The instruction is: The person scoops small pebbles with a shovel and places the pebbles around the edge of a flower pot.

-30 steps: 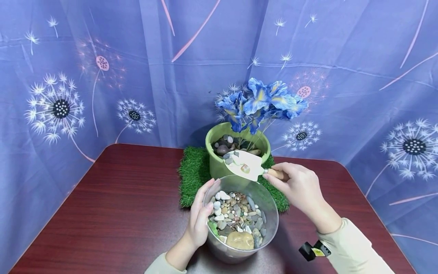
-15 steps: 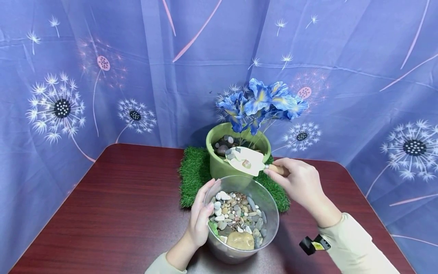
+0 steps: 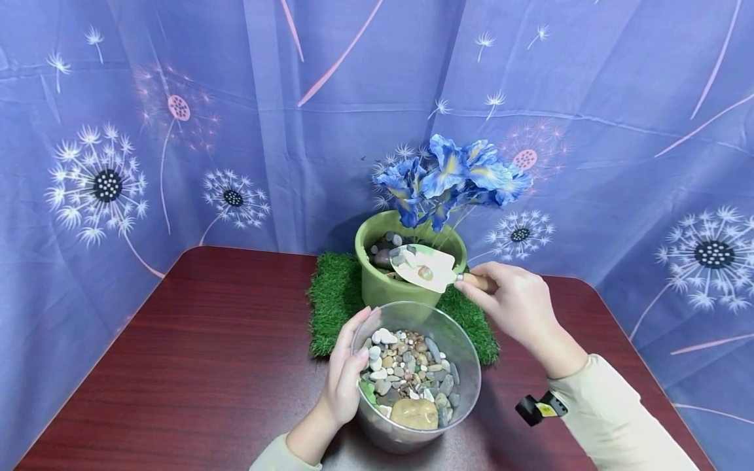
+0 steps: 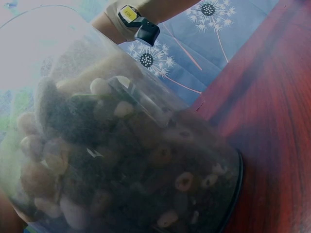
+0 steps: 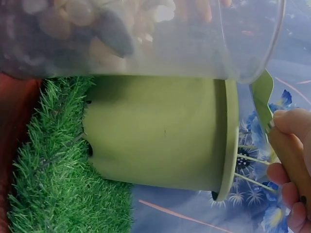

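My right hand (image 3: 518, 302) grips the wooden handle of a small trowel (image 3: 430, 271), also visible edge-on in the right wrist view. Its pale green blade carries several pebbles and lies over the near rim of a green flower pot (image 3: 377, 288). Dark stones and blue artificial irises (image 3: 444, 173) stand in that pot. My left hand (image 3: 343, 369) holds the left side of a clear plastic bucket (image 3: 468, 399) by its rim. Mixed pebbles (image 3: 406, 366) and one large tan stone (image 3: 414, 414) lie inside it.
The pot stands on a square of artificial grass (image 3: 332, 307) on a reddish-brown table (image 3: 206, 353). A blue curtain with dandelion prints (image 3: 318, 144) hangs behind and on both sides. A black wrist camera (image 3: 537, 409) hangs below the right sleeve.
The trowel with its pebbles has moved up and slightly right in the head view, further over the green pot. My left hand and the clear bucket have stayed in place.
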{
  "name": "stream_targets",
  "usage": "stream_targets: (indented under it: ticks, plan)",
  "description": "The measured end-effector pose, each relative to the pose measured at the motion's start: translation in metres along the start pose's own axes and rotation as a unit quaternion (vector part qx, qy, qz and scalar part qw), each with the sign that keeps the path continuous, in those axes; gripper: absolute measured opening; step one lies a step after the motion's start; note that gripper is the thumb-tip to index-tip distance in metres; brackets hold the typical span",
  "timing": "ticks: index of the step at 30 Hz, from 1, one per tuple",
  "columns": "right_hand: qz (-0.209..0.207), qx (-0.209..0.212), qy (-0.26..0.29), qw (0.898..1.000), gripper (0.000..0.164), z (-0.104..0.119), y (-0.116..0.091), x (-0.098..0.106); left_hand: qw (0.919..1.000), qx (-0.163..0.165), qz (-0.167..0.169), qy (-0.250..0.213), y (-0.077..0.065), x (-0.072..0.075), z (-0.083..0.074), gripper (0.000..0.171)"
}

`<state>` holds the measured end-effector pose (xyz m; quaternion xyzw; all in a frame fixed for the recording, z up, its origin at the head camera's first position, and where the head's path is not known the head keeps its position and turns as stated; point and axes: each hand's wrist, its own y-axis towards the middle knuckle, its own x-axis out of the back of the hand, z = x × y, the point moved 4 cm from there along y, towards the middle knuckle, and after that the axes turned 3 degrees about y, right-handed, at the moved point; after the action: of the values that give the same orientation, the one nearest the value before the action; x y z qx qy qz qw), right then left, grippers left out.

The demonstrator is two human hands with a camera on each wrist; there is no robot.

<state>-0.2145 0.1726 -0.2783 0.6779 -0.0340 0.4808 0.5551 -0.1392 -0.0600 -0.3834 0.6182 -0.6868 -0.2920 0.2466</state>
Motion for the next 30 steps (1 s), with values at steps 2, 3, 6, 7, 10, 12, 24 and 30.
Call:
stream_targets:
  ticks: [2, 3, 6, 7, 10, 12, 24, 30]
  plan:
    - [0.0, 0.002, -0.002, 1.0, 0.024, -0.001, 0.002, 0.0, 1.0, 0.004, -0.001, 0.001, 0.0, 0.0, 0.001, 0.051]
    - [0.001, 0.001, -0.002, 1.0, 0.023, -0.001, 0.003, -0.001, 1.0, 0.004, 0.0, 0.003, -0.001, 0.0, 0.001, 0.051]
    - [0.005, -0.001, -0.001, 1.0, 0.022, -0.003, 0.005, -0.002, 1.0, 0.006, 0.0, 0.002, -0.001, 0.0, 0.001, 0.051]
    - [0.007, -0.002, 0.0, 1.0, 0.022, -0.003, 0.006, -0.002, 1.0, 0.007, 0.0, 0.002, -0.001, 0.0, 0.001, 0.051]
    - [0.012, -0.005, 0.004, 1.0, 0.021, -0.004, 0.008, -0.003, 0.9997, 0.022, -0.003, -0.001, -0.002, 0.001, 0.003, 0.052]
    - [0.014, -0.006, 0.006, 1.0, 0.021, -0.005, 0.009, -0.004, 0.9997, 0.026, -0.005, 0.001, -0.002, 0.001, 0.004, 0.052]
    - [0.025, -0.018, 0.018, 0.999, 0.017, -0.004, 0.018, -0.008, 0.9995, 0.029, -0.008, 0.007, -0.001, 0.001, 0.002, 0.053]
    - [0.03, -0.024, 0.018, 0.999, 0.018, -0.004, 0.022, -0.01, 0.9998, 0.011, -0.004, 0.014, -0.002, 0.002, 0.003, 0.051]
